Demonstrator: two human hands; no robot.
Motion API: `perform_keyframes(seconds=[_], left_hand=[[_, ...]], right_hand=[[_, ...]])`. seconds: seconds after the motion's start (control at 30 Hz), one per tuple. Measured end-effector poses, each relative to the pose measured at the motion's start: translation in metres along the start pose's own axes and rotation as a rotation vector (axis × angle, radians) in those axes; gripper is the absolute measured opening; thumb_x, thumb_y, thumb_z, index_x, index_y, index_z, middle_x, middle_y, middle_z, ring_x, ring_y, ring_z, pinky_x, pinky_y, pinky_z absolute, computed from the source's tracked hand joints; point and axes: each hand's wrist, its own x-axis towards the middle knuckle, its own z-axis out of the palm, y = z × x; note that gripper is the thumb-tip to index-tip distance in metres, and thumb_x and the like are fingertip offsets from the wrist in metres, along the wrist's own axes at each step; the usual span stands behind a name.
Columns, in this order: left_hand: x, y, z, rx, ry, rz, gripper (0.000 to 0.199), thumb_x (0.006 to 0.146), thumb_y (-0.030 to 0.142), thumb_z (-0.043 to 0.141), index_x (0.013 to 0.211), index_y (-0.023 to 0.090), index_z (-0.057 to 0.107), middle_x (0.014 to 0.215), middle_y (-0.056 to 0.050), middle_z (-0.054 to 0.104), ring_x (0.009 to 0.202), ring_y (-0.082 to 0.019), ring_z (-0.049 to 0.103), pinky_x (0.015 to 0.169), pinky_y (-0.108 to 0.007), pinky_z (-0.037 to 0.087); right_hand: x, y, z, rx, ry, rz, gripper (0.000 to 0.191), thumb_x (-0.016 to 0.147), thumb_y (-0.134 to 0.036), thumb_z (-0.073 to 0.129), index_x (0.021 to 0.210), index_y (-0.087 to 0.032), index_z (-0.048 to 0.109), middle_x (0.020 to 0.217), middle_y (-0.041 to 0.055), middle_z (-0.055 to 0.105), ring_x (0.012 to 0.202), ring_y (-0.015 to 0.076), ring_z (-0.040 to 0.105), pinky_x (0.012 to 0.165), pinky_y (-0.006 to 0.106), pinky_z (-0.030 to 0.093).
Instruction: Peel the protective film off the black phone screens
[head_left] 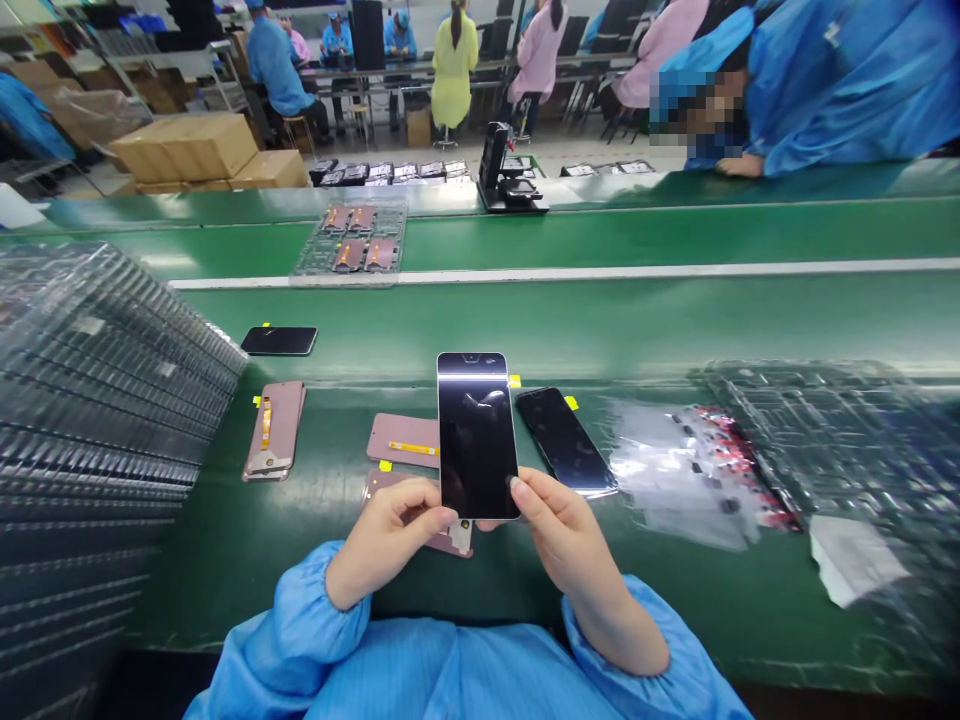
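Note:
A phone screen panel [477, 430] with a black glossy front and a yellow tab on its right edge is held up in front of me. My left hand [394, 525] pinches its lower left corner, and my right hand [559, 520] grips the lower right edge. Behind it, two pinkish-brown panel backs [401, 440] lie on the green bench, partly hidden by the panel and my left hand. To the right rests a dark screen panel [566, 440] with a yellow tab. On the left are a stack of pinkish panels [276, 430] and another dark panel [281, 341].
Stacked clear plastic trays [90, 400] rise at the left. Thin plastic bags [690, 470] and a clear tray [840, 420] lie right, beside white paper [855, 560]. Beyond are a loaded tray [352, 245], a black stand [510, 175] and a leaning co-worker [840, 90].

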Motion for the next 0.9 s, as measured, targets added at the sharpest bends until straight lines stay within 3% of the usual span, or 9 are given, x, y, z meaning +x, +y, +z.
perform_keyframes(seconds=[0.13, 0.27, 0.43, 0.57, 0.77, 0.83, 0.9], left_hand=[[-0.002, -0.005, 0.005, 0.058, 0.079, -0.012, 0.033, 0.089, 0.041, 0.059, 0.067, 0.018, 0.051, 0.067, 0.002, 0.054, 0.067, -0.012, 0.048, 0.065, -0.024, 0.038], [-0.002, -0.005, 0.007, 0.048, 0.086, -0.023, 0.032, 0.089, 0.043, 0.056, 0.069, 0.018, 0.052, 0.066, 0.002, 0.054, 0.065, -0.012, 0.047, 0.064, -0.024, 0.037], [-0.001, -0.003, 0.004, 0.022, 0.075, -0.044, 0.033, 0.089, 0.043, 0.056, 0.068, 0.019, 0.050, 0.066, 0.002, 0.052, 0.063, -0.011, 0.045, 0.063, -0.023, 0.037], [0.000, -0.002, 0.001, -0.052, 0.043, -0.064, 0.037, 0.087, 0.048, 0.059, 0.066, 0.018, 0.050, 0.065, 0.003, 0.053, 0.062, -0.010, 0.045, 0.062, -0.023, 0.038], [0.000, -0.006, -0.002, -0.145, 0.022, -0.109, 0.043, 0.085, 0.051, 0.064, 0.063, 0.016, 0.056, 0.063, 0.002, 0.055, 0.064, -0.010, 0.049, 0.066, -0.023, 0.042], [0.004, -0.006, -0.005, -0.181, -0.046, -0.146, 0.040, 0.085, 0.051, 0.065, 0.070, 0.015, 0.063, 0.068, -0.001, 0.061, 0.068, -0.011, 0.054, 0.070, -0.024, 0.045], [0.012, -0.004, -0.010, -0.262, -0.127, -0.178, 0.040, 0.083, 0.054, 0.067, 0.095, 0.016, 0.069, 0.087, -0.005, 0.069, 0.076, -0.015, 0.062, 0.073, -0.027, 0.050]], right_hand=[[-0.001, 0.001, 0.002, -0.034, 0.023, -0.042, 0.032, 0.098, -0.044, 0.053, 0.112, -0.022, 0.071, 0.094, 0.0048, 0.075, 0.087, 0.0219, 0.066, 0.077, 0.034, 0.052], [-0.003, -0.002, 0.003, -0.093, 0.048, -0.091, 0.031, 0.098, -0.042, 0.052, 0.117, -0.024, 0.070, 0.101, 0.0041, 0.075, 0.093, 0.0214, 0.067, 0.085, 0.033, 0.051], [-0.003, -0.013, -0.001, 0.004, -0.088, -0.033, 0.040, 0.100, -0.046, 0.045, 0.122, -0.021, 0.066, 0.092, 0.0067, 0.077, 0.084, 0.0228, 0.071, 0.076, 0.036, 0.056], [-0.003, -0.017, -0.005, 0.138, -0.188, 0.002, 0.040, 0.100, -0.044, 0.045, 0.126, -0.021, 0.065, 0.092, 0.0063, 0.077, 0.083, 0.0226, 0.073, 0.077, 0.036, 0.057], [0.001, -0.017, -0.004, 0.049, -0.199, -0.008, 0.042, 0.095, -0.039, 0.059, 0.133, -0.022, 0.059, 0.084, 0.0037, 0.078, 0.076, 0.0199, 0.074, 0.078, 0.036, 0.059], [0.003, -0.018, -0.005, 0.034, -0.189, -0.011, 0.043, 0.095, -0.040, 0.059, 0.132, -0.020, 0.059, 0.082, 0.0041, 0.078, 0.071, 0.0188, 0.074, 0.078, 0.036, 0.059], [0.005, -0.018, -0.006, 0.039, -0.209, -0.006, 0.043, 0.094, -0.042, 0.059, 0.130, -0.018, 0.061, 0.082, 0.0050, 0.077, 0.067, 0.0181, 0.074, 0.077, 0.035, 0.059]])
